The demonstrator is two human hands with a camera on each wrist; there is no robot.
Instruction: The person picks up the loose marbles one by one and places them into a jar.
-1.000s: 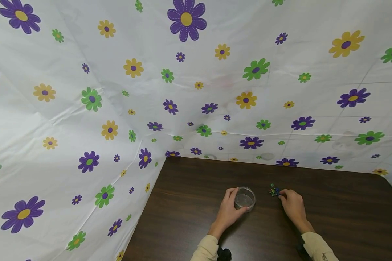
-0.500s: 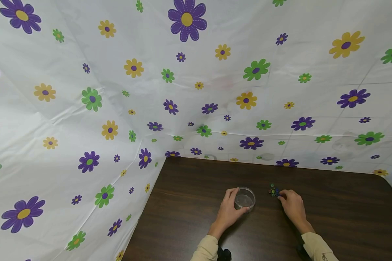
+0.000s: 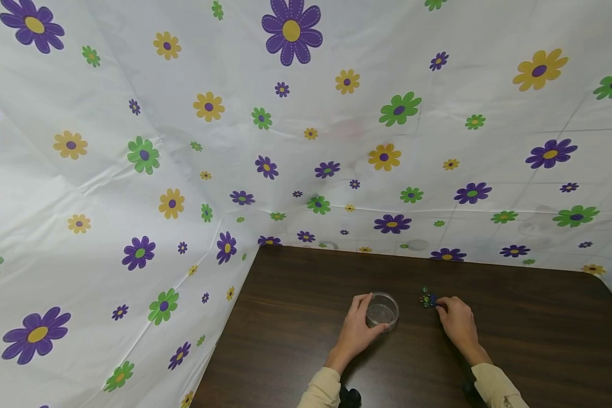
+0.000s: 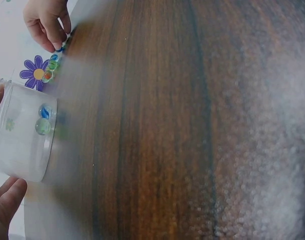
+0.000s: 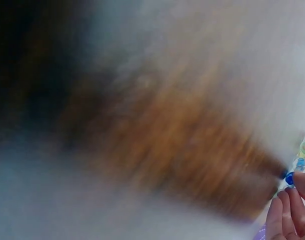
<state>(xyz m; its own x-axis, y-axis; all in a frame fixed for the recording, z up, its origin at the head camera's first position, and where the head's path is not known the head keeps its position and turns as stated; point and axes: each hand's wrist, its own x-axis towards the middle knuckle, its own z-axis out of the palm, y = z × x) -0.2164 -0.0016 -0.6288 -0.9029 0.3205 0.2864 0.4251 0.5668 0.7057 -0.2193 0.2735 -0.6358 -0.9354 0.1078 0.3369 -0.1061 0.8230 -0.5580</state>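
My left hand [image 3: 356, 328] grips a clear round plastic container [image 3: 382, 311], thumb on the near side and fingers on the far side. It stands upright on the table. In the left wrist view, a blue-streaked marble [image 4: 44, 111] and a greenish marble [image 4: 42, 126] show through the container's wall; I cannot tell whether they are inside it. To the right, my right hand [image 3: 458, 323] reaches a small cluster of glass marbles [image 3: 425, 298]. Its thumb and fingers pinch a blue marble [image 5: 290, 179] at the cluster's edge, as the right wrist view shows.
Everything sits on a dark brown wood-grain table [image 3: 275, 317]. A white sheet with printed flowers [image 3: 306, 141] hangs behind it and along its left side. A dark object [image 3: 350, 398] shows by the left sleeve.
My right fingertips shift very slightly at the edge of the marbles. The left hand and the container stay in place.
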